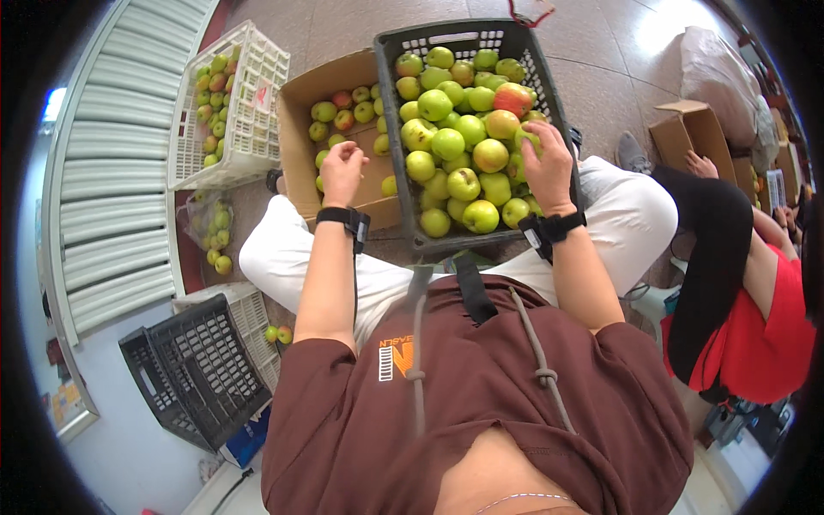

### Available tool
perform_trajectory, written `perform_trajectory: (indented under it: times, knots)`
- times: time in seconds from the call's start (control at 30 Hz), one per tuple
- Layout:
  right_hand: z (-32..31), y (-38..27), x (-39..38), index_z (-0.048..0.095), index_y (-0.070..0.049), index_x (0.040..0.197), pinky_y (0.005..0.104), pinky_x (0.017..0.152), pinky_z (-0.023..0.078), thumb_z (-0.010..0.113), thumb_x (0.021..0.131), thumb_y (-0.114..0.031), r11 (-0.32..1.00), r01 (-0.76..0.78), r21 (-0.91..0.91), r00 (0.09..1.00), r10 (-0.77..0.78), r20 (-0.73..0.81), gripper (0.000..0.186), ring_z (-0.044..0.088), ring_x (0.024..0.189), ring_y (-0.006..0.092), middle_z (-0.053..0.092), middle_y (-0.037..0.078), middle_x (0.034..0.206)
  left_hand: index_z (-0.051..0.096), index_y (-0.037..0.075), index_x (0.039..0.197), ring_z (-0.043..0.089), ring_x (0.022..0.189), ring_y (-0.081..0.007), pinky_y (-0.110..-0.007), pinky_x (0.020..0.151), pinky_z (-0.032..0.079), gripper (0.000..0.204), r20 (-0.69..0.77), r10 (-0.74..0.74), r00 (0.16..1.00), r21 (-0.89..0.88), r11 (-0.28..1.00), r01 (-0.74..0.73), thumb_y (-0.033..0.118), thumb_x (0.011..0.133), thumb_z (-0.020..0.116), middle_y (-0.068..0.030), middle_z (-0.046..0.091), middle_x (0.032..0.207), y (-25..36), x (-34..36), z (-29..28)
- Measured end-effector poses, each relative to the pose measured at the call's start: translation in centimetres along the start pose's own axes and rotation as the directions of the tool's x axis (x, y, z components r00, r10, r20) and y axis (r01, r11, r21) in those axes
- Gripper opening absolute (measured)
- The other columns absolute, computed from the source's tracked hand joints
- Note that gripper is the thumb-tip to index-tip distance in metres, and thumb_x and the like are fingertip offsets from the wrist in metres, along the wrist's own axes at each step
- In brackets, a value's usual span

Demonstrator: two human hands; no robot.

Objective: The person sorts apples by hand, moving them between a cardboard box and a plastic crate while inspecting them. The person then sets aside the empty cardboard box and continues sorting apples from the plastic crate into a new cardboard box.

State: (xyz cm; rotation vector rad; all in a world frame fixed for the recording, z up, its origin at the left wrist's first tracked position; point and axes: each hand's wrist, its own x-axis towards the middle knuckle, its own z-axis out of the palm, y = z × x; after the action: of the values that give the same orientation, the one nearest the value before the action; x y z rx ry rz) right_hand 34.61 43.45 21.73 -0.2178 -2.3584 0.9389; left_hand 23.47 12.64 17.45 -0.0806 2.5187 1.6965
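Curled over a green apple (525,137), the right hand (549,167) grasps fruit at about three o'clock in the dark plastic crate (390,51), which rests on the person's lap and is heaped with green and yellow apples and one reddish apple (513,99) toward one o'clock. At ten o'clock from that hand, the left hand (342,170) hovers over the cardboard box (296,146), fingers bunched; it may pinch something small, but I cannot tell. Loose apples lie inside the box. Farther out at ten o'clock, a white crate (257,77) holds more apples. A black empty crate (193,369) sits at eight o'clock.
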Motion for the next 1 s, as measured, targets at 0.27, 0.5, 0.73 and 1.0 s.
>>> perform_trajectory:
  times: [0.27, 0.5, 0.73, 1.0]
  knots:
    - [2.2, -3.7, -0.4, 0.06, -0.001, 0.091, 0.0278, 0.059, 0.049, 0.056, 0.08, -0.001, 0.982, -0.018, 0.19, 0.978, -0.022, 0.206, 0.012, 0.061, 0.066, 0.0204, 0.063, 0.011, 0.084, 0.059, -0.002, 0.101, 0.063, 0.069, -0.0137, -0.026, 0.05, 0.049, 0.029, 0.0, -0.078, 0.997, 0.201, 0.977, 0.076, 0.013, 0.076, 0.061, -0.0091, 0.064, 0.083, -5.8, 6.9, -3.9]
    - [4.2, -3.2, -0.2, 0.061, 0.0, 0.09, 0.0236, 0.061, 0.046, 0.057, 0.081, 0.001, 0.971, -0.137, 0.196, 0.953, 0.076, 0.292, 0.01, 0.057, 0.063, 0.0129, 0.062, 0.008, 0.077, 0.058, 0.004, 0.111, 0.062, 0.077, -0.0167, -0.032, 0.054, 0.053, 0.038, 0.428, -0.469, 0.772, 0.533, 0.821, 0.204, 0.016, 0.075, 0.062, -0.0098, 0.064, 0.094, -7.3, 9.2, 0.0]
    - [6.2, -4.5, 1.4, 0.06, 0.001, 0.089, 0.024, 0.062, 0.047, 0.057, 0.08, 0.003, 0.968, -0.183, 0.174, 0.931, 0.113, 0.348, 0.01, 0.059, 0.066, 0.0135, 0.062, 0.009, 0.079, 0.057, 0.011, 0.117, 0.055, 0.107, -0.0275, -0.037, 0.091, 0.043, 0.053, 0.596, -0.566, 0.57, 0.754, 0.639, -0.153, 0.024, 0.069, 0.072, -0.0108, 0.057, 0.119, -14.1, 11.6, 4.3]
    - [7.0, -3.8, 2.4, 0.06, 0.002, 0.091, 0.0232, 0.067, 0.047, 0.057, 0.08, 0.005, 0.905, -0.382, 0.19, 0.875, 0.287, 0.39, 0.012, 0.06, 0.072, 0.0134, 0.062, 0.008, 0.082, 0.047, 0.013, 0.128, 0.046, 0.118, -0.0263, -0.038, 0.098, 0.039, 0.076, 0.547, -0.763, 0.343, 0.826, 0.559, -0.073, 0.039, 0.063, 0.076, -0.0124, 0.047, 0.13, -20.6, 10.5, 9.2]
